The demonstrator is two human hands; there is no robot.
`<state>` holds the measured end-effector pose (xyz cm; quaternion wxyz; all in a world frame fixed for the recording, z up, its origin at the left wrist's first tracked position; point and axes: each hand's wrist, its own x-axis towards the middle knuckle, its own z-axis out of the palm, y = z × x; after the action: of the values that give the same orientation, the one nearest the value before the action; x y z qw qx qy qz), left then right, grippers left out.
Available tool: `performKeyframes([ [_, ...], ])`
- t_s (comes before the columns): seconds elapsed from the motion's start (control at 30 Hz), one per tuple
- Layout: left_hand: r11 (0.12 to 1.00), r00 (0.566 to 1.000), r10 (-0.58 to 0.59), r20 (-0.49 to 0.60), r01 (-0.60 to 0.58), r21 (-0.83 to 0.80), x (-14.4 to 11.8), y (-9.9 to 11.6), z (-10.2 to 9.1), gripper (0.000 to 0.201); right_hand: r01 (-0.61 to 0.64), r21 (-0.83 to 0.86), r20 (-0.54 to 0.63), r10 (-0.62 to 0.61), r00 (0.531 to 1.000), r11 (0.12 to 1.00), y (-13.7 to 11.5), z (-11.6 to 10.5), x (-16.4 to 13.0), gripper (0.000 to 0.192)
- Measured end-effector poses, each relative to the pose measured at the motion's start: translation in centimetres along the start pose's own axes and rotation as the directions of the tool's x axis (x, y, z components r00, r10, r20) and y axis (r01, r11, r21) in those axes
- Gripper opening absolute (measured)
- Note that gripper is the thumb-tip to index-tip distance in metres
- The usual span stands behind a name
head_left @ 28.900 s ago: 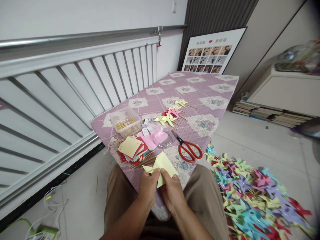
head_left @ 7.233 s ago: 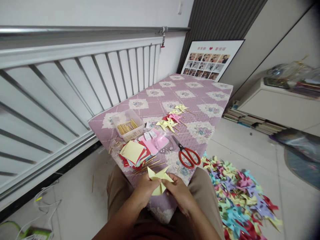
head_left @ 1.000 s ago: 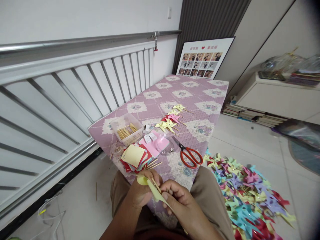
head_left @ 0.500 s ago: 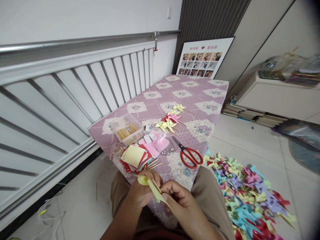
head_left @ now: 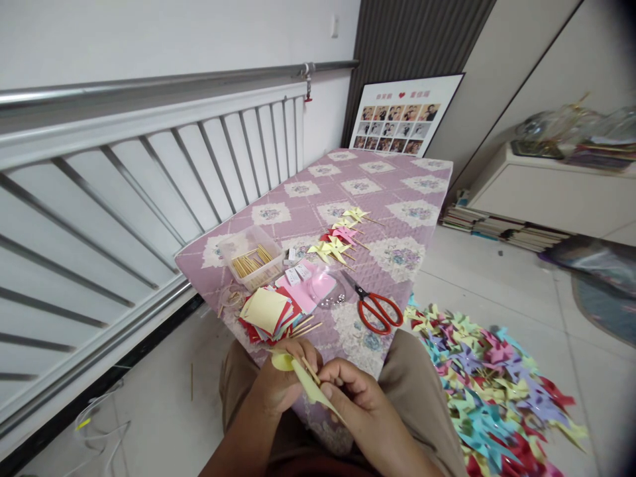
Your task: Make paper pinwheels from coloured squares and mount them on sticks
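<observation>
Over the near edge of the table, a pale yellow paper pinwheel point(head_left: 311, 389) with curled blades is held between both hands. My left hand point(head_left: 282, 384) is closed on its left side, fingers behind the paper. Against the pinwheel lies a short wooden stick point(head_left: 311, 370). My right hand point(head_left: 355, 396) pinches at the stick's lower end and the paper's right edge; its fingertips partly hide what they grip. Just beyond are loose sticks point(head_left: 305, 326), a stack of coloured paper squares point(head_left: 265, 310) and red-handled scissors point(head_left: 380, 313).
A clear plastic box point(head_left: 273, 268) of sticks stands behind the paper stack. Small metal pieces point(head_left: 339, 299) lie beside pink paper point(head_left: 318, 281). Several finished pinwheels point(head_left: 334, 249) rest farther back. A large pile of pinwheels point(head_left: 489, 384) covers the floor at right. A radiator point(head_left: 209, 165) borders the left.
Both hands keep their hold on the yellow pinwheel and stick, with only a very slight shift. The things on the table stay where they were.
</observation>
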<state>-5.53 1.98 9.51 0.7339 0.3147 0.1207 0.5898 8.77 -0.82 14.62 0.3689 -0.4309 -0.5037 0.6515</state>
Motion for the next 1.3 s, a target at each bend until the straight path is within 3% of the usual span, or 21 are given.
performKeyframes([
  [0.5,0.999,1.000,-0.005,0.005,0.005,0.045,-0.01,0.05,-0.14,0.014,-0.127,0.120,0.030,0.125,0.992,0.985,0.70,0.02,0.07,0.042],
  [0.93,0.999,1.000,-0.001,0.008,0.001,0.037,-0.09,-0.06,-0.41,0.013,-0.036,0.035,-0.003,0.036,0.999,0.999,0.48,-0.03,0.16,0.035],
  [1.3,1.000,1.000,-0.010,0.011,0.010,0.022,0.05,0.05,0.03,0.016,0.094,-0.155,-0.016,-0.097,0.995,0.983,0.45,-0.18,0.35,0.018],
])
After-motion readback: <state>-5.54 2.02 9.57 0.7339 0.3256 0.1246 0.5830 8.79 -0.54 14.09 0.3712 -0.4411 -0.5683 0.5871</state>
